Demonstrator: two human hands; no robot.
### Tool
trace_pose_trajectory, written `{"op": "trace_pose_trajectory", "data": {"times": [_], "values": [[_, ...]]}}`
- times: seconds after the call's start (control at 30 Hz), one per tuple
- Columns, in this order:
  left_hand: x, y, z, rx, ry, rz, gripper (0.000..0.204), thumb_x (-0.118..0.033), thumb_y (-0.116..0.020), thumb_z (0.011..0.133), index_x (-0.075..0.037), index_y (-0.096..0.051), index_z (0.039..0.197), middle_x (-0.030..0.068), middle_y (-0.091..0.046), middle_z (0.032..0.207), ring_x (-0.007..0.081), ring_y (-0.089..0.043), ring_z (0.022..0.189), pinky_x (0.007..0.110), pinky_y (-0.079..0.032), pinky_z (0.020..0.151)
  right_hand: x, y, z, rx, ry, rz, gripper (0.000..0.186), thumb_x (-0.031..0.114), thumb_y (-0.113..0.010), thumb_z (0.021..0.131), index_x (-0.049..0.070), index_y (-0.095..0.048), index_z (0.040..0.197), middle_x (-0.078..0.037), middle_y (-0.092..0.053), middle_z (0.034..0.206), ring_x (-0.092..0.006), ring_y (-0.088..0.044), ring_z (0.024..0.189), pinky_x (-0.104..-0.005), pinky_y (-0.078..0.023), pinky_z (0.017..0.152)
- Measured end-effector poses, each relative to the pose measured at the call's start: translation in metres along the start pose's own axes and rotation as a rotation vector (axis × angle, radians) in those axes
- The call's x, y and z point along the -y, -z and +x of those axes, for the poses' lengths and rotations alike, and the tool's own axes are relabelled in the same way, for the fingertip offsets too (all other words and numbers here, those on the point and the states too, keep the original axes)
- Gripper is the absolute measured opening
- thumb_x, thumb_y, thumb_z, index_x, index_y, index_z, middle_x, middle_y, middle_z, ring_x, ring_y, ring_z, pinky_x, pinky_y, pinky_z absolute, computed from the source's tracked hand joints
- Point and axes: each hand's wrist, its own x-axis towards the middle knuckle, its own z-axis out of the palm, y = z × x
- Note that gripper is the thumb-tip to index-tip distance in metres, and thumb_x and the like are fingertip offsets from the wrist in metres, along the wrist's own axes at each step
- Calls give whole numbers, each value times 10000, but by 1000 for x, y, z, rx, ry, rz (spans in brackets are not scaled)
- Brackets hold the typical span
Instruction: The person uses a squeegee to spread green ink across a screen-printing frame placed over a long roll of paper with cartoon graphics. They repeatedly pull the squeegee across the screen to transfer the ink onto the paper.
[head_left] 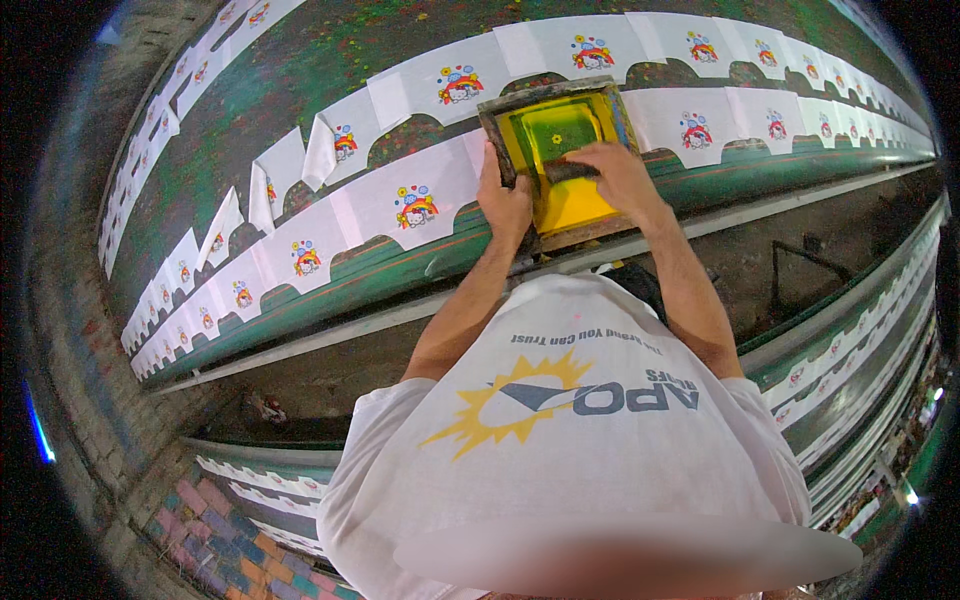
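Note:
A rectangular screen frame (603,221) with a yellow mesh and green middle lies on a row of white cut fabric pieces (678,105) on the green table. My left hand (502,200) is closed around the frame's left edge. My right hand (611,175) grips a dark squeegee (569,172) across the yellow mesh. The fabric pieces to either side of the frame, such as this one (400,175), carry small colourful prints of a cartoon figure with a rainbow. Whatever lies under the frame is hidden.
The long green table (260,82) holds further rows of printed pieces, some with folded corners. A pale rail (300,330) runs along its near edge above a dark gap with a black metal bar (810,255). Behind me, more tables with fabric stand at lower left and right, beside a paved floor (215,530).

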Motion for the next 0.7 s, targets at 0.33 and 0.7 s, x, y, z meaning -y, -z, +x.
{"op": "trace_pose_trajectory", "data": {"times": [0.33, 0.7], "values": [[1, -2, 2, -22, 53, 21, 772, -9, -680, 845, 72, -479, 1585, 274, -551, 1596, 345, -542, 1487, 387, -420, 1221, 24, -11, -52, -34, -47, 23, 585, -93, -623, 813, 145, -759, 1329, -64, -717, 1309, -322, -638, 1238, -423, -529, 1106], [-61, -74, -13, -72, -63, 45, 758, 77, -673, 821, 89, -496, 1558, 256, -510, 1639, 344, -495, 1527, 401, -374, 1256, -49, 33, -89, -136, 10, 12, 547, -13, -676, 805, 142, -753, 1323, -57, -714, 1296, -317, -640, 1222, -407, -527, 1106]]}}
